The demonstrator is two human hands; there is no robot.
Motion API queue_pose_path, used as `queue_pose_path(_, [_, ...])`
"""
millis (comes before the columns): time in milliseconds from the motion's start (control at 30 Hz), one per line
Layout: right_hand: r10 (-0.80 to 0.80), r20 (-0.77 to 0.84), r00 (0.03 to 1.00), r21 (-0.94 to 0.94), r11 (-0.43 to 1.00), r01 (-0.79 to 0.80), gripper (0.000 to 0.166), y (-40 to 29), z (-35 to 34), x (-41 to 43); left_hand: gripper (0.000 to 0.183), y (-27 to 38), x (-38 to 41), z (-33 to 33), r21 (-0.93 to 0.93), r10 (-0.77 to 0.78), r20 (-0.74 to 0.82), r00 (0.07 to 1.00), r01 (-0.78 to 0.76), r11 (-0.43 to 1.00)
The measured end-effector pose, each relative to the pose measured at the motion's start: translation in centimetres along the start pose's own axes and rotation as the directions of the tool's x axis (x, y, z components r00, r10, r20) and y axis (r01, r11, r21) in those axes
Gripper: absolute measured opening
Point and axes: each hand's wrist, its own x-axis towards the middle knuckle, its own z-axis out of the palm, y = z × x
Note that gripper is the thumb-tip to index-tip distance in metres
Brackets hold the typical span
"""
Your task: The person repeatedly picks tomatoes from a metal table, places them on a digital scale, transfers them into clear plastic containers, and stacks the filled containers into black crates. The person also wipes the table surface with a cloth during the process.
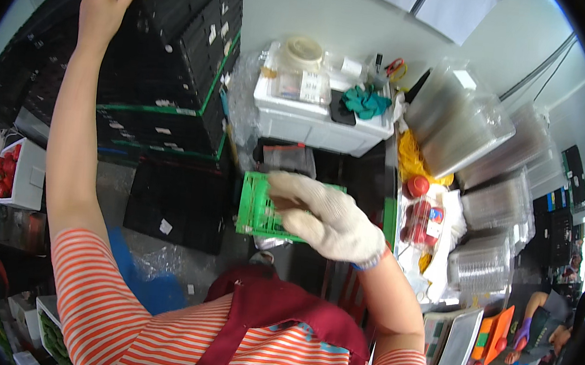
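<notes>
High at the left, my bare left hand [101,7] lies against the upper corner of a tall stack of black plastic crates [152,60]. Its thumb is apart from the fingers, but whether it grips the crate does not show. My right hand [333,225], in a white knitted glove, hovers over a green plastic crate [254,205]. Nothing shows in its loosely curled fingers, and the thumb stands apart. The glove hides much of the green crate. Behind that crate is a clear plastic bag or tray [289,160].
A white box [318,130] carries tape, a phone and a teal cloth. Rightward, a bench holds a clear punnet of red fruit [423,222] and stacked clear plastic containers [460,119]. A co-worker [546,324] is at far right. Plastic film [160,262] litters the floor.
</notes>
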Motion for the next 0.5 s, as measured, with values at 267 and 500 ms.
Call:
queue_pose_path(267, [0.083, 0.125, 0.989, 0.599, 0.788, -0.142, 0.053, -1.8, 0.1, 17.8, 0.044, -2.5, 6.5, -5.1, -0.033, -0.162, -0.163, 0.973, 0.158, 0.987])
queue_pose_path(500, [0.017, -0.125, 0.992, 0.945, 0.307, 0.114, 0.071, -5.8, 1.1, 23.8, 0.054, 6.8, 0.0, -12.5, -0.023, 0.048, 0.05, 0.998, -0.047, 0.999])
